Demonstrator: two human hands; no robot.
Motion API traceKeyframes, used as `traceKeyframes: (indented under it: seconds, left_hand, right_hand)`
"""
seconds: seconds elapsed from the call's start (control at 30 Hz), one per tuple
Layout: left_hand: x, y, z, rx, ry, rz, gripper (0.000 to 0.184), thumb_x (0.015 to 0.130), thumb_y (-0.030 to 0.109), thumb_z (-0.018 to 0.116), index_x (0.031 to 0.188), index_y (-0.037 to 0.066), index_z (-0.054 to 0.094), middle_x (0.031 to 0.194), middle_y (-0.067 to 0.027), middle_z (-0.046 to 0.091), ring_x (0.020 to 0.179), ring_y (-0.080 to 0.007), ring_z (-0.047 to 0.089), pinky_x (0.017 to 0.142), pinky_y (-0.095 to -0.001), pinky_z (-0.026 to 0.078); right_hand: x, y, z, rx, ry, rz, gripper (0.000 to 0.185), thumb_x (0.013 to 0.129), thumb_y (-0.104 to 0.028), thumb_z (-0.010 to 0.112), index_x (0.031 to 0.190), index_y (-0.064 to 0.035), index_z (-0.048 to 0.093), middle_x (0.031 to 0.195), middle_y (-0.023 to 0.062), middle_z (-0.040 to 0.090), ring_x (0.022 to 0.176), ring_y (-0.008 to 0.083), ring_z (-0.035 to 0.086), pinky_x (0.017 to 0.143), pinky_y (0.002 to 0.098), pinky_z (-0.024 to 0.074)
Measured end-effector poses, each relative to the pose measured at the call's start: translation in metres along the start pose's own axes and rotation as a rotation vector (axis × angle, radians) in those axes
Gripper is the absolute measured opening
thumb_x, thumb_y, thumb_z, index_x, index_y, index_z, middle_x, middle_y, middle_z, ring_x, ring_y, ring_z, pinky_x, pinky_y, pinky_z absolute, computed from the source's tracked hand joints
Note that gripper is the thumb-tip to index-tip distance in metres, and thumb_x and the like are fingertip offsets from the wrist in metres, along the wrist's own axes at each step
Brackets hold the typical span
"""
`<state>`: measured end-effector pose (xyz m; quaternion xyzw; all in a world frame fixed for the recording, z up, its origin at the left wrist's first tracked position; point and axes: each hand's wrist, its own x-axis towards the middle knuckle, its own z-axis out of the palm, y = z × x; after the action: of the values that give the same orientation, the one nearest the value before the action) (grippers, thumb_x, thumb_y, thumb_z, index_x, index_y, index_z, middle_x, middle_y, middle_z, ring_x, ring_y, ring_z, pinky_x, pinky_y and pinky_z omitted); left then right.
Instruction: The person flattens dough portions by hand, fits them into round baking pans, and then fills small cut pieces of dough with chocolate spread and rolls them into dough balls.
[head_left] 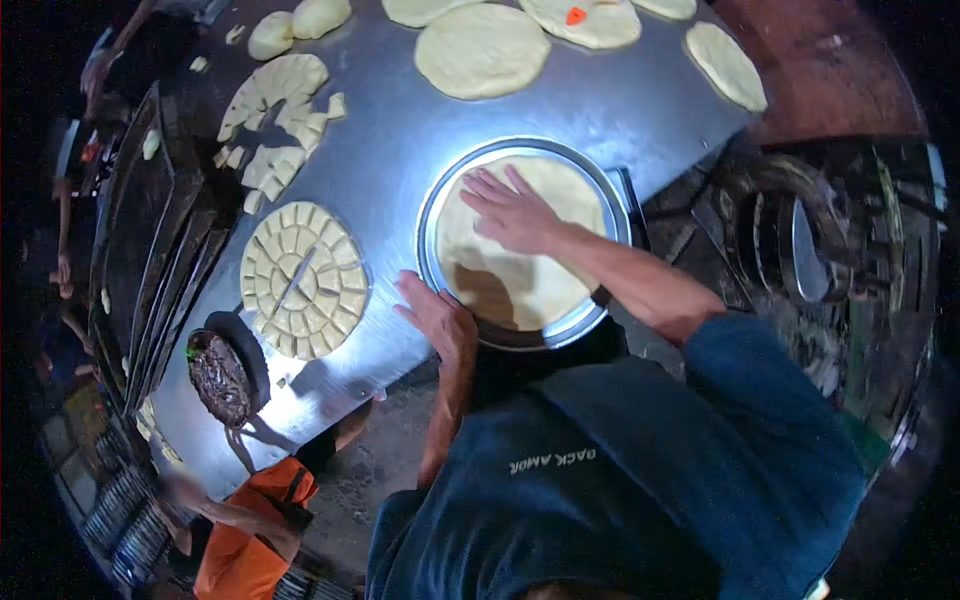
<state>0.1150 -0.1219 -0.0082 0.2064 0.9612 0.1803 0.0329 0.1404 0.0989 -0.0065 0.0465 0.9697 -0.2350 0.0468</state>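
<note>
My right hand (513, 212) lies flat, fingers spread, on a pale round sheet of dough (560, 270). The dough sits inside a round metal pan (428, 215) and nearly fills its base. Beside the pan's lower left rim is my left hand (440, 318), its fingers stretched out and its palm side against the rim. Whether that hand presses on the pan cannot be made out. Left of the pan, a dough disc (330, 265) cut into many small pieces lies on the metal table (390, 150).
Several flattened dough rounds (482, 50) lie along the table's far side. A partly taken-apart cut disc (275, 90) and dough lumps (320, 15) are at upper left. A dark oblong item (220, 378) stands near the left corner. A person in orange (255, 530) is at lower left.
</note>
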Motion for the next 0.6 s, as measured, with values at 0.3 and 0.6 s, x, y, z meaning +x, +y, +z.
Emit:
traceKeyframes:
  seconds: [0.3, 0.6]
  left_hand:
    - [0.092, 0.063, 0.026, -0.013, -0.291, 0.861, 0.063, 0.088, 0.021, 0.053, 0.141, -0.004, 0.03, 0.146, -0.0226, 0.032, 0.138, -0.0378, 0.027, 0.115, -0.048, 0.019]
    - [0.126, 0.077, 0.04, -0.021, -0.258, 0.956, 0.07, 0.088, 0.03, 0.054, 0.143, -0.003, 0.026, 0.148, -0.0218, 0.028, 0.14, -0.0372, 0.023, 0.114, -0.0505, 0.018]
  right_hand:
    - [-0.035, 0.005, -0.032, 0.234, 0.374, 0.339, 0.062, 0.098, -0.042, 0.037, 0.141, 0.0039, 0.035, 0.152, 0.02, 0.024, 0.143, 0.0335, 0.013, 0.117, 0.0445, 0.0094]
    - [-0.024, 0.049, -0.016, -0.089, 0.213, 0.238, 0.063, 0.098, -0.045, 0.033, 0.146, -0.0043, 0.028, 0.154, 0.0154, 0.022, 0.144, 0.0286, 0.011, 0.117, 0.0464, 0.0049]
